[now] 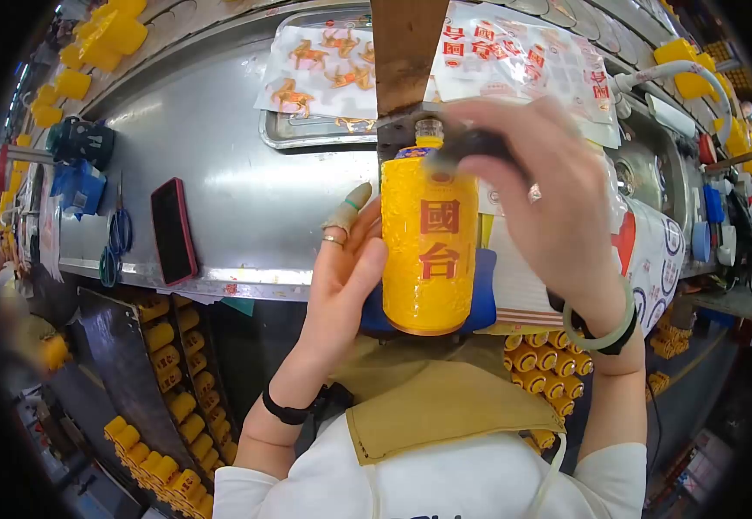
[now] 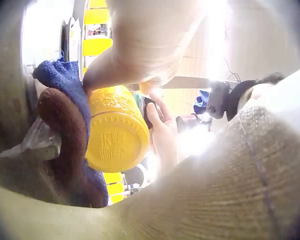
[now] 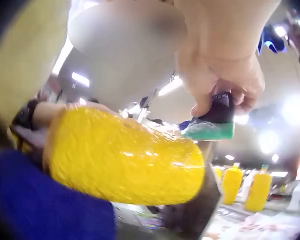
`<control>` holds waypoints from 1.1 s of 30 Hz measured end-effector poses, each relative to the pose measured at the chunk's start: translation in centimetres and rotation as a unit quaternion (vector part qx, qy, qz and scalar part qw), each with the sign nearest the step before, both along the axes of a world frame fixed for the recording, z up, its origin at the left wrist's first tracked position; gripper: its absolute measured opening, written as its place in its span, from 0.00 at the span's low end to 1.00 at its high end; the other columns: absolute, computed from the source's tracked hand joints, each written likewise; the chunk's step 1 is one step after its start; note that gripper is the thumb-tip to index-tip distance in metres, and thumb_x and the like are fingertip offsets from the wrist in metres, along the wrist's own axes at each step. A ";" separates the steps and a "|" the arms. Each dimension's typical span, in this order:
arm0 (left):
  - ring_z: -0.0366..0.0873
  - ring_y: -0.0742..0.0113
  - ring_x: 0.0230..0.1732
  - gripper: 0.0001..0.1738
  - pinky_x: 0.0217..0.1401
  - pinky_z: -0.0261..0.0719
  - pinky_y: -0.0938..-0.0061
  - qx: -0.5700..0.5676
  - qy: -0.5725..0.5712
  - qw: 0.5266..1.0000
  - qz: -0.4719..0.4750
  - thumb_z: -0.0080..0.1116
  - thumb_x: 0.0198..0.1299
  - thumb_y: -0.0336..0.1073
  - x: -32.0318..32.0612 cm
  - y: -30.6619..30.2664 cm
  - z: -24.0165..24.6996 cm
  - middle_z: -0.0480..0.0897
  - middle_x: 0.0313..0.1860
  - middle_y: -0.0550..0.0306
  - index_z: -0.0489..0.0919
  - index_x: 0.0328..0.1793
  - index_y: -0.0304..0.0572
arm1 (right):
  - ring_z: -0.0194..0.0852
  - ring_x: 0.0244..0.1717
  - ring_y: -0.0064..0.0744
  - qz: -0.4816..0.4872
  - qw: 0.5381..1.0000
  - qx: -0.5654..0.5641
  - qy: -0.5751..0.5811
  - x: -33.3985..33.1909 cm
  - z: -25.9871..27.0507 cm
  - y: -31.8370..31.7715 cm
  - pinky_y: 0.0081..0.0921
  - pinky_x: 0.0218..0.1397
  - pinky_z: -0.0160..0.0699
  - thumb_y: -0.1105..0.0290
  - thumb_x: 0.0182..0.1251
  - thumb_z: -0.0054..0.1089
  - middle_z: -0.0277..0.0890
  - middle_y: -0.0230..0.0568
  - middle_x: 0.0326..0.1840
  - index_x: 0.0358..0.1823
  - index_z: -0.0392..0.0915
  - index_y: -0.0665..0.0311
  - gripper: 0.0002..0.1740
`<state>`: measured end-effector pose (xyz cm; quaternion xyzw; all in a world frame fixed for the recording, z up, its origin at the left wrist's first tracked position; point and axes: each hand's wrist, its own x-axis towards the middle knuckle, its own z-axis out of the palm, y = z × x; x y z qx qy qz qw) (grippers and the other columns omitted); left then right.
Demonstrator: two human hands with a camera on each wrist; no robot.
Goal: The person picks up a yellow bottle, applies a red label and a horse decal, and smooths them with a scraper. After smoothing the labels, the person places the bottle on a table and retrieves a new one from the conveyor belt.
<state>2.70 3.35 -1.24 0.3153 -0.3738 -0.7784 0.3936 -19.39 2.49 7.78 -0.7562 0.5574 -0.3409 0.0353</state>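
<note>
A yellow textured bottle (image 1: 428, 251) with red characters and a glass neck leans back, its neck at a wooden post. Beside its left side, my left hand (image 1: 346, 268) touches it with fingers fairly straight, one wearing a finger cot (image 1: 355, 203). My right hand (image 1: 549, 182), blurred in the head view, pinches a black block with a green edge (image 3: 212, 131) close to the bottle's shoulder. In the left wrist view the bottle's embossed base (image 2: 117, 145) faces the camera, with blue cloth (image 2: 65, 82) alongside.
Behind the bottle the wooden post (image 1: 409, 52) rises between a metal tray (image 1: 276, 138) of orange horse-shaped decals and sheets with red characters (image 1: 523, 52). A phone (image 1: 173, 229) and scissors (image 1: 119, 229) lie on the metal bench to the left. Yellow bottles (image 1: 549, 363) are stacked below.
</note>
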 end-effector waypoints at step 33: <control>0.61 0.26 0.73 0.49 0.76 0.69 0.52 -0.542 -0.512 0.653 -0.134 0.65 0.50 0.77 -1.0 2.3 5.0 0.56 0.79 0.27 0.82 0.72 0.57 | 0.76 0.55 0.27 -0.169 0.878 0.030 -0.447 -0.9 -8.4 10.2 0.25 0.61 0.74 0.81 0.75 0.57 0.76 0.41 0.58 0.64 0.71 0.71 0.18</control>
